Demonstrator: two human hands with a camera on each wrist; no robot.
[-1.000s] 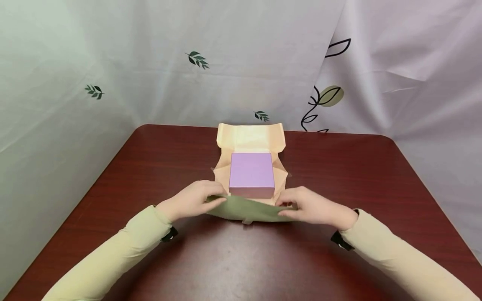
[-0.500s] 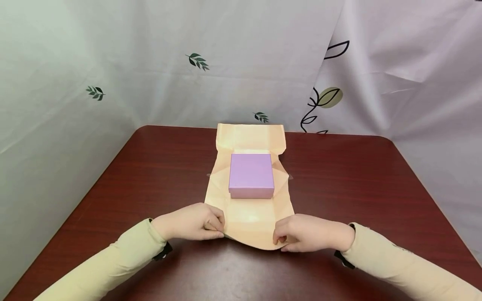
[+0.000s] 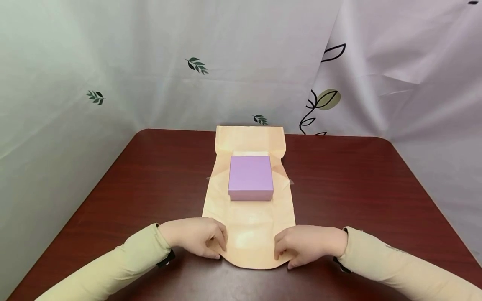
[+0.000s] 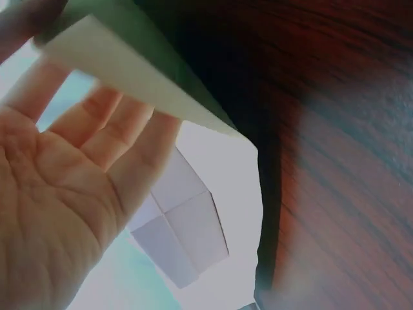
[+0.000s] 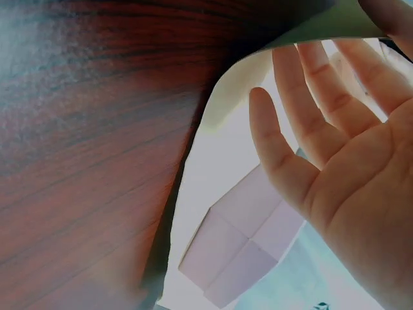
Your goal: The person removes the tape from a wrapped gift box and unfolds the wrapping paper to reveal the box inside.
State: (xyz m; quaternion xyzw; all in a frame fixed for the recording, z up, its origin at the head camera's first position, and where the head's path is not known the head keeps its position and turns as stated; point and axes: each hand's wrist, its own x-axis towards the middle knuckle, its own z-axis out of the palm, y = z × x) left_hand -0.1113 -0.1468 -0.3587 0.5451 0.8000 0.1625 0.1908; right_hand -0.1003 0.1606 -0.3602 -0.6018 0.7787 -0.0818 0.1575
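A purple lidded box (image 3: 250,173) sits on a long sheet of creased wrapping paper (image 3: 250,234), cream on its upper side and green underneath. At the sheet's near left corner, my left hand (image 3: 197,237) pinches the edge, thumb below and fingers above. My right hand (image 3: 306,243) pinches the near right corner in the same way. The left wrist view shows the green underside (image 4: 155,51) lifted off the table by the left hand (image 4: 64,174). In the right wrist view, the box (image 5: 239,245) appears beyond the little finger of the right hand (image 5: 361,155).
The dark red wooden table (image 3: 169,179) extends on both sides of the paper. A pale cloth backdrop (image 3: 150,62) with leaf prints hangs behind it. Small clear tabs, perhaps tape (image 3: 291,182), stick out from the paper's sides.
Both hands have drawn the paper's near end toward me and down. Its green side faced up over the front; now the cream side lies unfolded. The box has stayed in place.
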